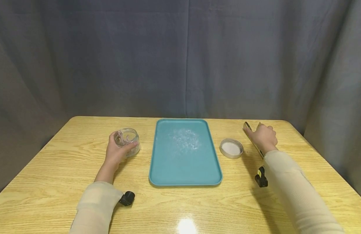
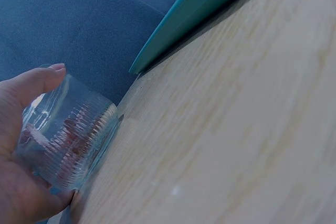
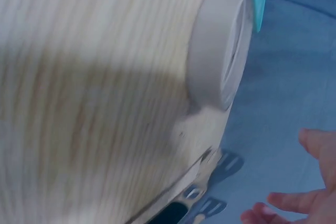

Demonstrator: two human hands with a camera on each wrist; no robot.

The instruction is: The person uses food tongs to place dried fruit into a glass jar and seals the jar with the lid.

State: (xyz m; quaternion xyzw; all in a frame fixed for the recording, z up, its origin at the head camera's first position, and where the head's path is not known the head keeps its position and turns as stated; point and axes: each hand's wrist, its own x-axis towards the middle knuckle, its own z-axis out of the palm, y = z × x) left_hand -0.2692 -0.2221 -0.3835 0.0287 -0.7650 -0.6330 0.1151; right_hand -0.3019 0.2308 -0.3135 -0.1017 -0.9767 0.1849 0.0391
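Observation:
My left hand grips a clear glass jar round its side, thumb on one side and fingers on the other. The jar stands open on the table left of the tray, with pinkish-brown pieces inside. At the right my right hand hovers by a long thin metal tool with a round rivet, a dark green part and slotted ends. Its exact kind is unclear. In the right wrist view a gap shows between the fingers and this tool. A round lid lies left of that hand, its white inside facing up.
A teal tray with whitish marks on its surface lies mid-table between both hands. The wooden table ends at a grey curtain behind. A black wrist device juts from the right sleeve, another from the left.

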